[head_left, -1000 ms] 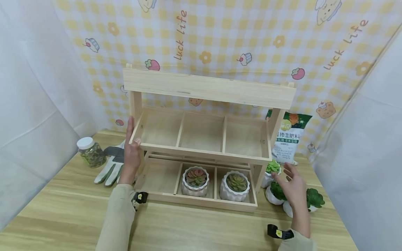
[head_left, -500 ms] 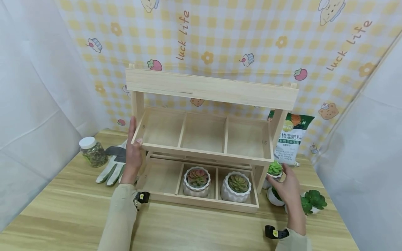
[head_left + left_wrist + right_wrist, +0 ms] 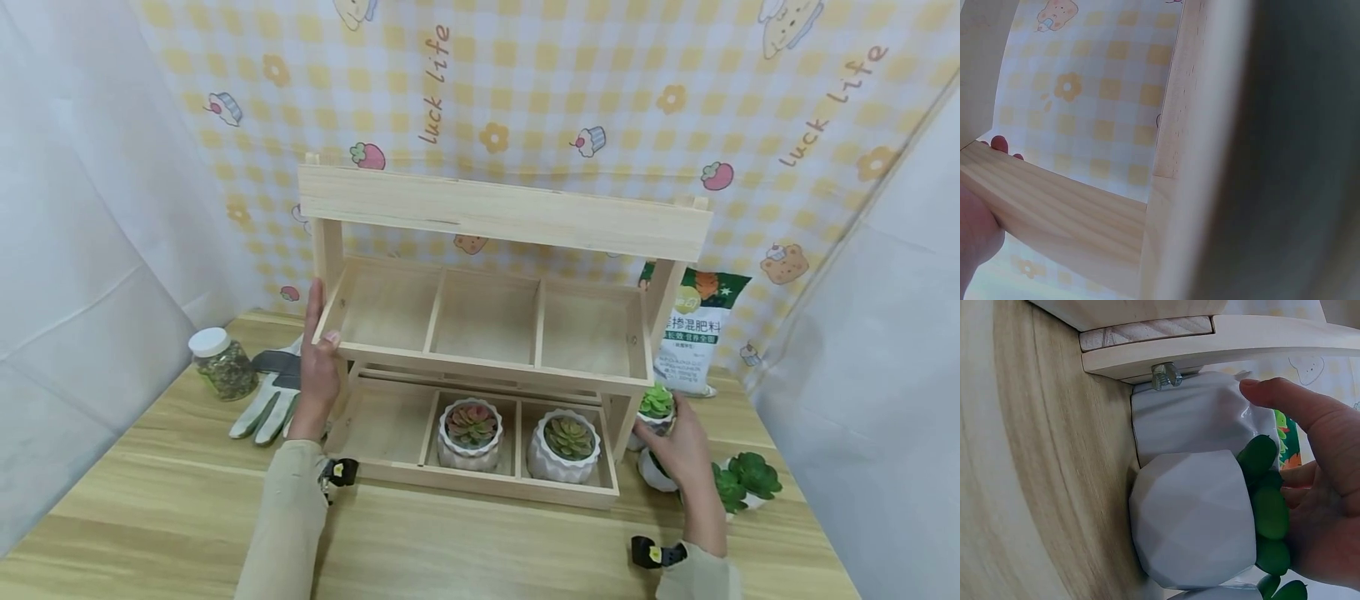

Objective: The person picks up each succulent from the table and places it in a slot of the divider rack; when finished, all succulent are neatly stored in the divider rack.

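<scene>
A two-tier wooden plant stand (image 3: pixel 502 210) stands upright on the table. My left hand (image 3: pixel 318 375) grips the left end of its upper tray; in the left wrist view, fingertips (image 3: pixel 999 144) show over a wooden bar. At the stand's right side, my right hand (image 3: pixel 688 446) holds a small potted succulent with bright green leaves (image 3: pixel 657 400), thumb and fingers on either side of its white pot. A red-tinged succulent (image 3: pixel 471 425) and a green one (image 3: pixel 570 437) sit in white pots in the lower tray's middle and right compartments.
Dark green potted plants (image 3: pixel 753 475) stand close to my right hand. Behind them is a fertilizer bag (image 3: pixel 688 350). On the left are a lidded jar (image 3: pixel 225 367) and a work glove (image 3: pixel 270 400). A metal wing nut (image 3: pixel 1165 375) juts from the stand's side.
My right hand has moved left and away from me, from above the pots to the bright green succulent, and has closed around its pot. My left hand has stayed on the stand.
</scene>
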`<state>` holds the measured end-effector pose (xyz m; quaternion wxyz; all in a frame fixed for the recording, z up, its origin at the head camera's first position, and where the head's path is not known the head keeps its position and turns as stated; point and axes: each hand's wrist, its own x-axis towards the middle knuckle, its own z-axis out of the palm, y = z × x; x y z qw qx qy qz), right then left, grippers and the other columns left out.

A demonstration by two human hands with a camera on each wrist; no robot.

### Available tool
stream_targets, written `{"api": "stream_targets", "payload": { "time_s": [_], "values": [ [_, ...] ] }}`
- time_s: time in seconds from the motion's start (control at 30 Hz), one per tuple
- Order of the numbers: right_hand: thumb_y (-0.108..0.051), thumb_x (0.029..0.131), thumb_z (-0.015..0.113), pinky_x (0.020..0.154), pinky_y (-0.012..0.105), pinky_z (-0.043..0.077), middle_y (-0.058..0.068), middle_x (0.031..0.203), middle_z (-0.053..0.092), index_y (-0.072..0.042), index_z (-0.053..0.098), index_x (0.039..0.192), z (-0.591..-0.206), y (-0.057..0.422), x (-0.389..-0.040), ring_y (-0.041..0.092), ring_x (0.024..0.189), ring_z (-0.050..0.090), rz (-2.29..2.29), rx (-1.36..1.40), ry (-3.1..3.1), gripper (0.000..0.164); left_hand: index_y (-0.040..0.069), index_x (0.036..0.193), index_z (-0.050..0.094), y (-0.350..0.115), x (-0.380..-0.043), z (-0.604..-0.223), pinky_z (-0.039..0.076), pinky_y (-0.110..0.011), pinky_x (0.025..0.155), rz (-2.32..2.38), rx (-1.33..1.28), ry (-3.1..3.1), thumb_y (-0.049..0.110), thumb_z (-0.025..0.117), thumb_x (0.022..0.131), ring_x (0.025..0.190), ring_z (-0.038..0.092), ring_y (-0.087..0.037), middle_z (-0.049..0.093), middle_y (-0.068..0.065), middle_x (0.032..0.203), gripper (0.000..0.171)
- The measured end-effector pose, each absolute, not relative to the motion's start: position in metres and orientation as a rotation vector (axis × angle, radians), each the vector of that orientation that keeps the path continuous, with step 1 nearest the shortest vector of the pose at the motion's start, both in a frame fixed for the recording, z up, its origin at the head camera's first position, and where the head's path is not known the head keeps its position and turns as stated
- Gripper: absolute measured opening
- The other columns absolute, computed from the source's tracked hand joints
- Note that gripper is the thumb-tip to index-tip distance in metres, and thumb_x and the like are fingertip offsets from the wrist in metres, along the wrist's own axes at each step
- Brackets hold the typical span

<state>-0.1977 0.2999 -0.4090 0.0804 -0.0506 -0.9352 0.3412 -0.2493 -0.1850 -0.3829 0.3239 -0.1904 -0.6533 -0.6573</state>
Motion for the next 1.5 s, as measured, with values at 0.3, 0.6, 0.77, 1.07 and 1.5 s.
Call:
{"api": "stream_targets", "payload": {
  "time_s": [0.3, 0.6, 0.77, 1.07, 1.5],
  "values": [
    [-0.036, 0.083, 0.065, 0.096, 0.059, 0.03, 0.039, 0.138, 0.027, 0.014, 0.014, 0.142, -0.407, 0.294, -0.204, 0.052, 0.124, 0.03, 1.009, -0.183, -2.833, 0.093, 0.019, 0.15, 0.02, -0.19, -0.251, -0.385, 0.021, -0.031, 0.105, -1.726, -0.499, -1.658, 0.029, 0.043, 0.086, 0.136, 0.022, -0.024, 0.016, -0.003, 0.154, 0.069],
    [-0.039, 0.082, 0.066, 0.094, 0.057, 0.033, 0.037, 0.135, 0.032, 0.013, 0.016, 0.142, -0.408, 0.292, -0.206, 0.049, 0.121, 0.035, 1.031, -0.237, -2.815, 0.093, 0.015, 0.151, 0.016, -0.19, -0.252, -0.384, 0.02, -0.032, 0.105, -1.77, -0.512, -1.663, 0.022, 0.04, 0.086, 0.137, 0.02, -0.025, 0.012, -0.006, 0.155, 0.07],
    [-0.04, 0.082, 0.065, 0.096, 0.057, 0.031, 0.039, 0.138, 0.028, 0.014, 0.013, 0.142, -0.409, 0.291, -0.205, 0.05, 0.123, 0.031, 1.017, -0.284, -2.836, 0.096, 0.014, 0.151, 0.014, -0.189, -0.248, -0.383, 0.02, -0.034, 0.106, -1.781, -0.512, -1.67, 0.02, 0.039, 0.085, 0.137, 0.019, -0.026, 0.011, -0.006, 0.155, 0.07],
    [-0.042, 0.082, 0.065, 0.093, 0.058, 0.034, 0.041, 0.135, 0.03, 0.016, 0.014, 0.141, -0.411, 0.292, -0.204, 0.052, 0.12, 0.035, 0.97, -0.284, -2.838, 0.097, 0.016, 0.151, 0.015, -0.187, -0.247, -0.381, 0.021, -0.033, 0.105, -1.745, -0.495, -1.715, 0.02, 0.037, 0.086, 0.137, 0.02, -0.024, 0.012, -0.004, 0.155, 0.069],
    [-0.039, 0.079, 0.07, 0.086, 0.057, 0.04, 0.039, 0.124, 0.043, 0.015, 0.027, 0.137, -0.41, 0.291, -0.202, 0.05, 0.111, 0.045, 0.946, -0.349, -2.756, 0.091, 0.015, 0.151, 0.014, -0.184, -0.247, -0.38, 0.017, -0.033, 0.106, -1.725, -0.508, -1.722, 0.022, 0.037, 0.088, 0.138, 0.017, -0.024, 0.011, -0.006, 0.155, 0.067]
  ]
}}
